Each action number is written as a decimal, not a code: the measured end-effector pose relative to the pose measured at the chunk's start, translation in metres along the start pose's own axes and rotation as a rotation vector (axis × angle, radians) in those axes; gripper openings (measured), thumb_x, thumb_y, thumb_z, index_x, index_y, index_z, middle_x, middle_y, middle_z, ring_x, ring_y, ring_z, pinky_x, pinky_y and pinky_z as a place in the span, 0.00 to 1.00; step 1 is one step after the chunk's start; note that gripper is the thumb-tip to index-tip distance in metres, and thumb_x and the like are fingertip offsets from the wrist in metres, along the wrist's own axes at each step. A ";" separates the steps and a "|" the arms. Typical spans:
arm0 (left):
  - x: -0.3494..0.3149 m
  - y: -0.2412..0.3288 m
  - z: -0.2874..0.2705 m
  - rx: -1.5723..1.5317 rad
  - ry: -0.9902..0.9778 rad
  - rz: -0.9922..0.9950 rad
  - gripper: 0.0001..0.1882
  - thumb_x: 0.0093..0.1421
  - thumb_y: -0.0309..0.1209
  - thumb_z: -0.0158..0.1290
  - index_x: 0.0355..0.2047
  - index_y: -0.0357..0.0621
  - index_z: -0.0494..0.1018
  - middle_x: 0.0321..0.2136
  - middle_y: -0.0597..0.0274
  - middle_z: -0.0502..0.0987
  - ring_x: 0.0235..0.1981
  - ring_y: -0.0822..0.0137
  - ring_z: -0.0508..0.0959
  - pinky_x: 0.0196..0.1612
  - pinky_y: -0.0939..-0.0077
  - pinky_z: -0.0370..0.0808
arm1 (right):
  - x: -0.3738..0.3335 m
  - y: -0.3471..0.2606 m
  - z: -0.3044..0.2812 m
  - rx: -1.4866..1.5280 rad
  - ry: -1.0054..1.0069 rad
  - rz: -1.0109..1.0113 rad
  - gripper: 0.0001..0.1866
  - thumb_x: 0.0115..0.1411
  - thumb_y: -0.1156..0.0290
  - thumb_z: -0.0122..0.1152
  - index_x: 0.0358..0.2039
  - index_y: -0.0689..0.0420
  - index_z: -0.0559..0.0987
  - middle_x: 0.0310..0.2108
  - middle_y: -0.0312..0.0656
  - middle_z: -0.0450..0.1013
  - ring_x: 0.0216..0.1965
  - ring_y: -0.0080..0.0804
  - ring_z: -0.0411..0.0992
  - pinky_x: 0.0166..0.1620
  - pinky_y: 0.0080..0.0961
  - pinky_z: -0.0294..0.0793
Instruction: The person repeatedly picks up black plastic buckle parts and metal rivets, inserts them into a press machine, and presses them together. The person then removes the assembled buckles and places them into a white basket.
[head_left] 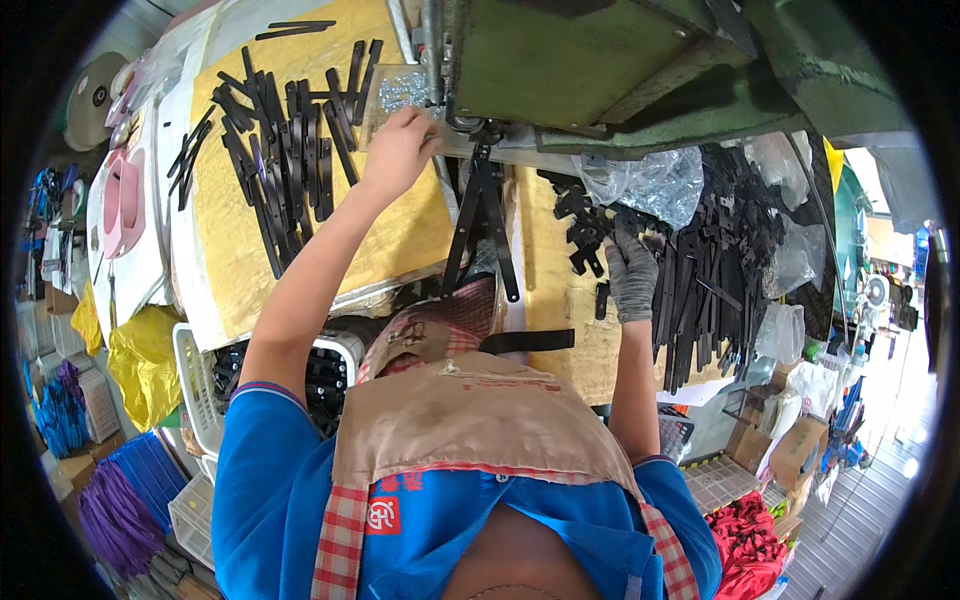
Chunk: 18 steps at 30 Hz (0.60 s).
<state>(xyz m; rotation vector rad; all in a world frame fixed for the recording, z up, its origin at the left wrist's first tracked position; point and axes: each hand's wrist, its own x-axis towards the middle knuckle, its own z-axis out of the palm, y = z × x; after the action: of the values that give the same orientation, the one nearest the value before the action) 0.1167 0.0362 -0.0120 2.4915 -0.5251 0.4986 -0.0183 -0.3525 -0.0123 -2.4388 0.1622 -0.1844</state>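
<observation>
My bare left hand [402, 152] is at the edge of a clear tray of small silvery fasteners [402, 90]. Its fingers are bent together, and whatever they hold is hidden. My right hand [632, 275], in a grey glove, reaches among small black brackets [585, 228], thumb apart from the stretched fingers; its fingertips blend into the dark parts. Between my hands, two long black strips [484, 215] hang together in a narrow V, their joined top beneath the head of a green machine [570, 70].
Many black strips [290, 150] lie on the yellow board [400, 245] at left. A larger heap of black strips [715, 260] covers the right side, near a clear plastic bag [650, 190]. One curved black strip [527, 341] lies at the near edge. A white basket [200, 390] stands below left.
</observation>
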 end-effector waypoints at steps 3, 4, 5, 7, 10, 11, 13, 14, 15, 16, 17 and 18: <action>-0.004 0.005 -0.008 -0.151 0.083 -0.124 0.08 0.58 0.28 0.57 0.35 0.36 0.74 0.32 0.51 0.73 0.34 0.53 0.75 0.38 0.62 0.73 | 0.004 -0.013 0.006 0.048 0.015 -0.072 0.12 0.60 0.71 0.62 0.44 0.56 0.82 0.42 0.47 0.79 0.44 0.40 0.77 0.50 0.30 0.73; -0.005 0.007 -0.011 -0.209 0.116 -0.177 0.09 0.59 0.29 0.57 0.35 0.35 0.74 0.31 0.51 0.73 0.33 0.54 0.75 0.37 0.64 0.72 | 0.007 -0.015 0.008 0.027 -0.005 -0.082 0.13 0.59 0.69 0.62 0.44 0.55 0.82 0.42 0.48 0.79 0.45 0.45 0.77 0.50 0.32 0.74; -0.003 0.019 -0.023 -0.401 0.099 -0.295 0.09 0.60 0.29 0.57 0.35 0.34 0.74 0.30 0.53 0.73 0.29 0.61 0.74 0.35 0.69 0.72 | 0.006 -0.007 0.016 -0.070 0.077 -0.150 0.14 0.59 0.69 0.61 0.46 0.52 0.81 0.41 0.48 0.79 0.43 0.45 0.77 0.48 0.32 0.75; -0.010 0.045 -0.041 -0.476 0.094 -0.274 0.09 0.56 0.28 0.61 0.34 0.36 0.76 0.30 0.57 0.73 0.27 0.66 0.74 0.33 0.73 0.72 | 0.004 -0.040 0.012 -0.061 0.088 -0.050 0.14 0.59 0.66 0.63 0.44 0.54 0.80 0.35 0.46 0.77 0.37 0.40 0.76 0.43 0.34 0.75; -0.036 0.102 -0.050 -0.626 -0.029 -0.214 0.11 0.51 0.26 0.65 0.34 0.38 0.77 0.33 0.57 0.75 0.28 0.68 0.77 0.32 0.75 0.74 | -0.007 -0.094 0.019 0.289 0.022 -0.222 0.15 0.62 0.59 0.61 0.36 0.60 0.78 0.28 0.44 0.75 0.28 0.36 0.73 0.34 0.30 0.73; -0.046 0.121 -0.051 -0.651 -0.050 -0.164 0.11 0.50 0.26 0.66 0.33 0.38 0.77 0.33 0.56 0.77 0.31 0.66 0.78 0.34 0.74 0.75 | -0.015 -0.116 0.017 0.461 -0.321 -0.024 0.20 0.64 0.52 0.58 0.35 0.60 0.78 0.24 0.40 0.74 0.26 0.33 0.73 0.33 0.29 0.73; -0.061 0.144 -0.044 -0.730 -0.095 -0.070 0.10 0.48 0.22 0.65 0.32 0.38 0.77 0.34 0.55 0.78 0.34 0.62 0.78 0.37 0.72 0.75 | -0.029 -0.153 0.023 0.803 -0.606 0.208 0.27 0.66 0.46 0.51 0.33 0.61 0.77 0.20 0.36 0.71 0.23 0.22 0.70 0.28 0.19 0.68; -0.066 0.155 -0.046 -0.810 -0.060 -0.136 0.11 0.49 0.20 0.63 0.33 0.38 0.77 0.34 0.55 0.78 0.34 0.63 0.77 0.37 0.72 0.75 | -0.037 -0.154 0.036 0.948 -0.594 0.302 0.27 0.68 0.46 0.48 0.32 0.60 0.78 0.19 0.35 0.70 0.22 0.20 0.68 0.26 0.17 0.65; -0.070 0.157 -0.045 -0.847 -0.061 -0.152 0.10 0.51 0.20 0.63 0.34 0.38 0.77 0.34 0.56 0.77 0.32 0.65 0.77 0.35 0.73 0.75 | -0.040 -0.152 0.038 0.916 -0.576 0.319 0.27 0.69 0.46 0.47 0.29 0.59 0.77 0.17 0.34 0.68 0.20 0.20 0.66 0.24 0.18 0.64; -0.073 0.158 -0.045 -0.883 -0.061 -0.168 0.09 0.52 0.20 0.62 0.35 0.38 0.77 0.35 0.56 0.76 0.30 0.67 0.77 0.34 0.75 0.75 | -0.043 -0.151 0.038 0.884 -0.557 0.336 0.28 0.69 0.47 0.47 0.26 0.59 0.77 0.16 0.33 0.67 0.19 0.19 0.65 0.23 0.18 0.62; -0.078 0.158 -0.045 -0.907 -0.101 -0.176 0.08 0.53 0.19 0.61 0.35 0.37 0.77 0.35 0.56 0.76 0.30 0.65 0.77 0.34 0.75 0.74 | -0.048 -0.148 0.038 0.924 -0.584 0.390 0.28 0.69 0.47 0.46 0.23 0.58 0.75 0.15 0.32 0.66 0.18 0.19 0.64 0.22 0.18 0.61; -0.084 0.157 -0.046 -0.932 -0.140 -0.183 0.08 0.54 0.19 0.60 0.35 0.37 0.76 0.35 0.55 0.76 0.31 0.64 0.77 0.35 0.74 0.74 | -0.053 -0.143 0.037 0.963 -0.611 0.445 0.28 0.69 0.46 0.46 0.21 0.57 0.74 0.14 0.32 0.64 0.17 0.19 0.62 0.22 0.19 0.59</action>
<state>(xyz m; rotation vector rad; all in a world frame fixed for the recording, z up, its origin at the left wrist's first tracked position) -0.0383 -0.0381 0.0533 1.6505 -0.4366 -0.0214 -0.0543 -0.2113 0.0467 -1.3647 0.2586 0.5565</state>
